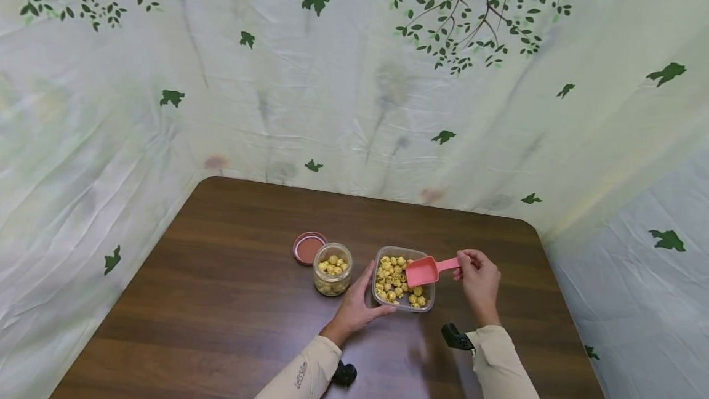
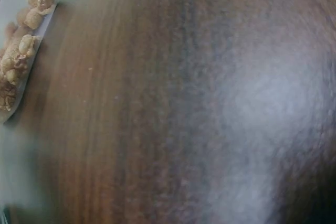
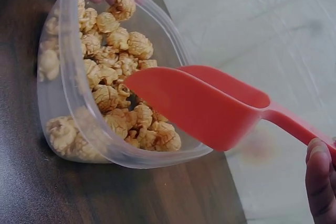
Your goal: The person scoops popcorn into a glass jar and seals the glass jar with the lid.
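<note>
Head view: the right hand (image 1: 479, 279) pinches the handle of a pink plastic scoop (image 1: 426, 270), whose bowl hangs over a clear plastic tub of caramel popcorn (image 1: 402, 278) on the dark wooden surface (image 1: 221, 300). The left hand (image 1: 357, 306) braces the tub's wall at nine o'clock, fingers curled against it. At nine o'clock of the tub stands a small glass jar of popcorn (image 1: 332, 268), its reddish lid (image 1: 309, 247) at eleven.

Left wrist view: only the tub's edge with popcorn (image 2: 21, 56) and blurred surface; that hand's grip is not visible here.

Right wrist view: the scoop (image 3: 205, 106) looks empty. Judged: dip its lip low, keep the tub braced, lift level.
</note>
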